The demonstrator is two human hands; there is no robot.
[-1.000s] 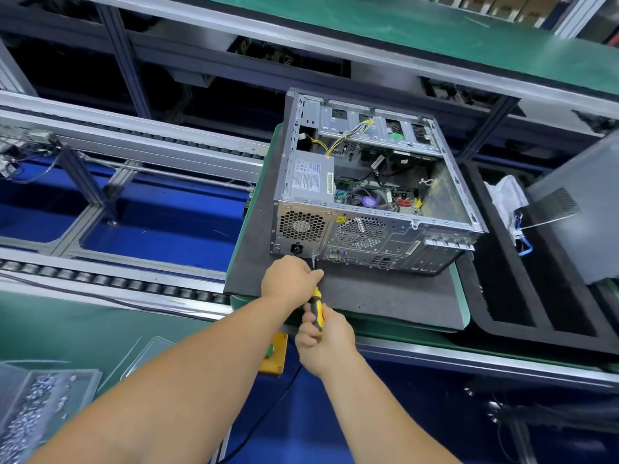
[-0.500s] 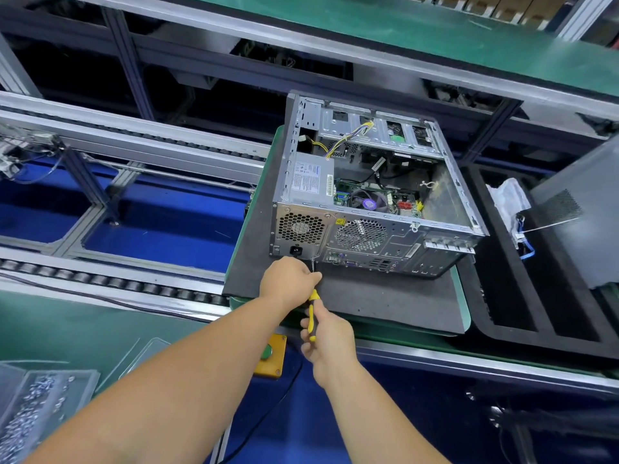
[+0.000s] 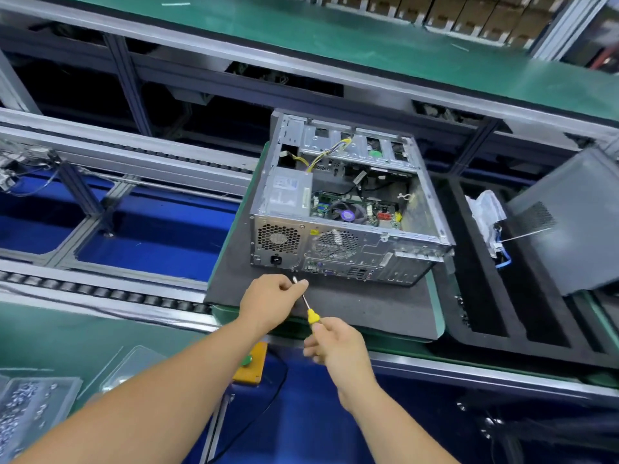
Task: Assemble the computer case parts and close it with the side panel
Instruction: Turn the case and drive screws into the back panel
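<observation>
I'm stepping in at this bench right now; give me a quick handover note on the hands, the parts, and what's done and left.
Left hand pinches near the screwdriver tip, just short of the case's rear lower edge.
Right hand grips the yellow handle.
Computer case lies open side up on the dark mat.
Side panel stands apart, to the right.
Done: internals look fitted.
Left: rear screw, cannot tell if seated; mount panel.

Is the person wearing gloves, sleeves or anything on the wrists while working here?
No. Both the left hand and the right hand are bare, with no gloves. Both forearms are uncovered as far as the picture shows, so no sleeves are in view. No watch, strap, ring or marking shows on either wrist or hand.
</observation>
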